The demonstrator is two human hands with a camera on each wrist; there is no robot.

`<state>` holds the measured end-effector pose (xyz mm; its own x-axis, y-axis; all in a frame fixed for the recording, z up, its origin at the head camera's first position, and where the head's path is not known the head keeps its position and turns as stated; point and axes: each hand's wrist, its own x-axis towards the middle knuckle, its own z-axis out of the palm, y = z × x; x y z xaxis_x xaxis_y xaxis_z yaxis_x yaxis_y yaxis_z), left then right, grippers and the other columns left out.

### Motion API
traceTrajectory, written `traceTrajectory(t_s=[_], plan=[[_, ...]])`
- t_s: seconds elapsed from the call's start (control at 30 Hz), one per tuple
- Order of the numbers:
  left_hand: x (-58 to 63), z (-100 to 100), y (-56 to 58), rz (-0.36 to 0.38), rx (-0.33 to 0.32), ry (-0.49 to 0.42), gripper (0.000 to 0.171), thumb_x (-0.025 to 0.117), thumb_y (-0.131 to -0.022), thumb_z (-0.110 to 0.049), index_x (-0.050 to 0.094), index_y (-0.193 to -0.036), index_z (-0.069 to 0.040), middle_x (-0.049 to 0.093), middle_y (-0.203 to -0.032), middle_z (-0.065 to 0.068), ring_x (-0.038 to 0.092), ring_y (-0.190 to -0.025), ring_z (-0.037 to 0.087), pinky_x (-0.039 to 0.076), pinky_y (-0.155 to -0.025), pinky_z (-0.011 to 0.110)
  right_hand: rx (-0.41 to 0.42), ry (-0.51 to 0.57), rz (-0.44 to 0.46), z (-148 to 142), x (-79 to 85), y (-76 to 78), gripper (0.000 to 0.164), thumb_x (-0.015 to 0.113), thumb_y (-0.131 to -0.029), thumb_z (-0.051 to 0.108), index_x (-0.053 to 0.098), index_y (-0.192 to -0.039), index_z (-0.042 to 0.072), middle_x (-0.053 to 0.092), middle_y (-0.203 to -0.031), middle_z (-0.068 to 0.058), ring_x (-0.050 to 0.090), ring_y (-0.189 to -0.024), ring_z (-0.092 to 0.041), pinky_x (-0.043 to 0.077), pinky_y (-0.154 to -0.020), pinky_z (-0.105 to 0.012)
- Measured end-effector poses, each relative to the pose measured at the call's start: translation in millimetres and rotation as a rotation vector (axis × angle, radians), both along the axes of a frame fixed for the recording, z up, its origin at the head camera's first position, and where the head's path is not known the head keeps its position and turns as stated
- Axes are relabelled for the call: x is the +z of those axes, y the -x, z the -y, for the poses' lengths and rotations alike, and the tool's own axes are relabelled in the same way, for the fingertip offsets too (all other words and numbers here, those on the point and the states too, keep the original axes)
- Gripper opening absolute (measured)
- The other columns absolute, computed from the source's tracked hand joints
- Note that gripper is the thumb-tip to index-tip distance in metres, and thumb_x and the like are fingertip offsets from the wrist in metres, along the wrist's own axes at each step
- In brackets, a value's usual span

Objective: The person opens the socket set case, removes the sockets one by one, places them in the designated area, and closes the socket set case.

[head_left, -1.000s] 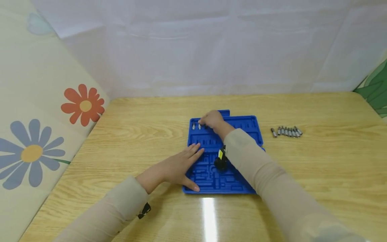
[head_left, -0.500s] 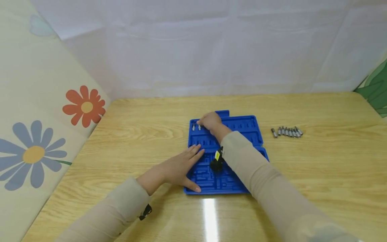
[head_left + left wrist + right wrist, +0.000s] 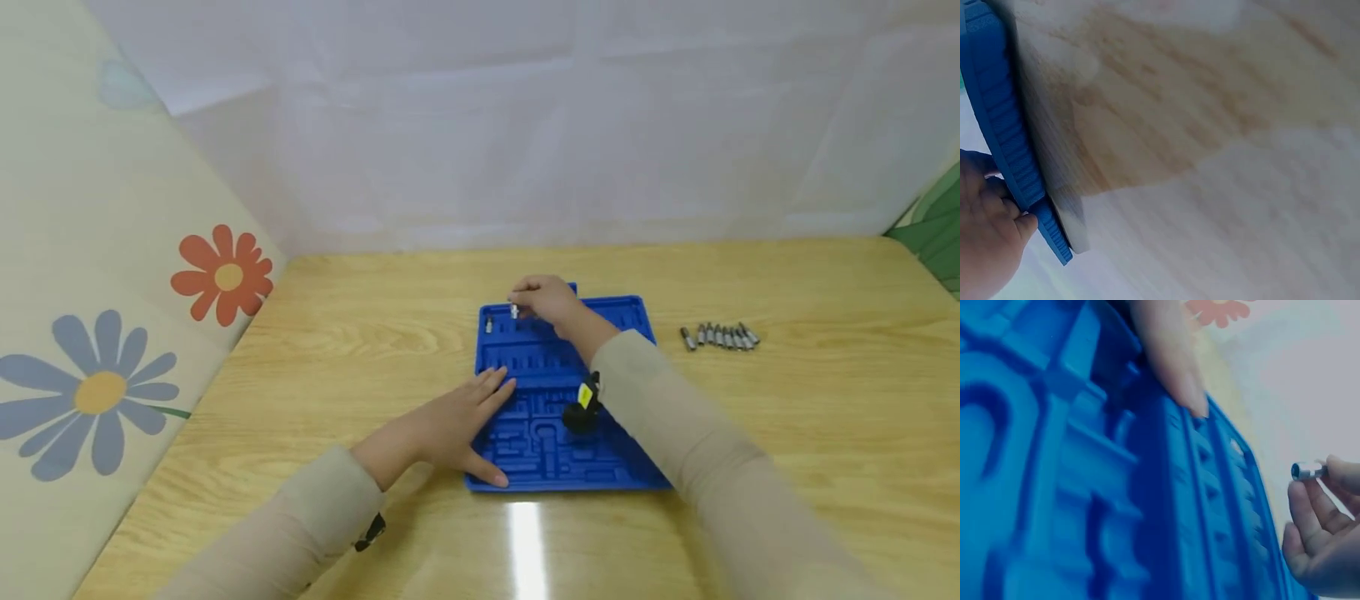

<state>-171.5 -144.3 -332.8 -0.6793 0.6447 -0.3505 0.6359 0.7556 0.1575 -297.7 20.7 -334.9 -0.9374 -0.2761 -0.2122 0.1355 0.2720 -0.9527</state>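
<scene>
A blue plastic tool case (image 3: 550, 382) lies unfolded on the table, its moulded slots facing up. My left hand (image 3: 453, 425) rests on its left side, fingers spread and fairly straight. In the left wrist view, that hand (image 3: 988, 234) touches the edge of the case (image 3: 1000, 119). Above the upper left of the case, my right hand (image 3: 551, 300) pinches a small silver bit socket (image 3: 514, 311) between thumb and fingertips. The hollow end of the held bit socket (image 3: 1302, 471) shows in the right wrist view. Another bit socket (image 3: 489, 324) sits in the top-left slot.
Several more bit sockets (image 3: 726, 337) lie in a row on the wooden table (image 3: 810, 417), right of the case. A white sheet (image 3: 450, 150) hangs behind the table. A flower-patterned cloth (image 3: 142, 275) stands at the left.
My right hand has lifted a bit socket out of the upper-left row of the case and moved slightly right. The left hand stays on the case. The head view has shifted a little.
</scene>
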Motion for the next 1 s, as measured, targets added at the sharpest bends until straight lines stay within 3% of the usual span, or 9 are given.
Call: traceTrajectory(t_s=[0.13,0.3,0.5,0.7,0.83,1.0], plan=[[0.1,-3,-0.1,-0.003,-0.005,0.004,0.110,0.051,-0.062,-0.071,0.007,-0.139,-0.005,0.000,-0.143,0.014,-0.001,-0.129,0.028,0.012,-0.102,0.037,0.050,0.004,-0.001,-21,6.3,-4.9,0.032,0.051,-0.088,0.018,0.051,-0.114,0.000,0.054,-0.100,-0.011,0.055,-0.091,-0.024,0.042,-0.081,-0.036],[-0.7,-2,0.8,-0.023,-0.011,0.022,0.111,0.051,-0.062,-0.071,0.007,-0.139,-0.005,0.000,-0.143,0.014,-0.001,-0.129,0.027,0.011,-0.102,0.037,0.030,0.051,0.012,-47,13.2,-11.6,0.031,0.050,-0.088,0.019,0.050,-0.113,-0.001,0.053,-0.093,-0.009,0.058,-0.082,-0.022,0.045,-0.077,-0.040],[-3.2,-1,1.7,-0.015,-0.020,0.010,0.111,0.047,-0.061,-0.073,0.006,-0.139,-0.006,-0.002,-0.143,0.014,-0.002,-0.129,0.027,0.012,-0.102,0.038,0.030,0.111,0.019,-85,20.9,-24.6,0.032,0.049,-0.089,0.019,0.046,-0.113,-0.002,0.051,-0.093,-0.008,0.057,-0.085,-0.025,0.044,-0.079,-0.042],[-2.6,1,1.7,0.009,-0.017,-0.002,0.111,0.048,-0.062,-0.072,0.005,-0.139,-0.005,-0.003,-0.143,0.014,-0.002,-0.128,0.028,0.011,-0.102,0.039,0.030,0.117,-0.001,-133,13.1,-33.0,0.031,0.050,-0.088,0.018,0.045,-0.108,-0.004,0.051,-0.089,-0.006,0.056,-0.078,-0.018,0.043,-0.081,-0.041],[-2.3,1,3.0,0.011,-0.016,-0.012,0.111,0.049,-0.062,-0.072,0.005,-0.139,-0.005,-0.003,-0.143,0.014,-0.003,-0.128,0.029,0.011,-0.102,0.040,-0.022,0.106,0.018,-168,7.6,-38.5,0.031,0.051,-0.088,0.021,0.045,-0.107,-0.002,0.051,-0.089,-0.004,0.055,-0.073,-0.011,0.044,-0.081,-0.037],[-3.4,0,4.3,0.011,-0.018,-0.017,0.111,0.048,-0.062,-0.073,0.005,-0.139,-0.005,-0.003,-0.143,0.014,-0.003,-0.128,0.028,0.011,-0.102,0.040,-0.104,0.105,0.029,-210,0.6,-43.0,0.022,0.052,-0.087,0.023,0.047,-0.098,0.004,0.054,-0.079,0.005,0.056,-0.069,-0.008,0.047,-0.071,-0.026]])
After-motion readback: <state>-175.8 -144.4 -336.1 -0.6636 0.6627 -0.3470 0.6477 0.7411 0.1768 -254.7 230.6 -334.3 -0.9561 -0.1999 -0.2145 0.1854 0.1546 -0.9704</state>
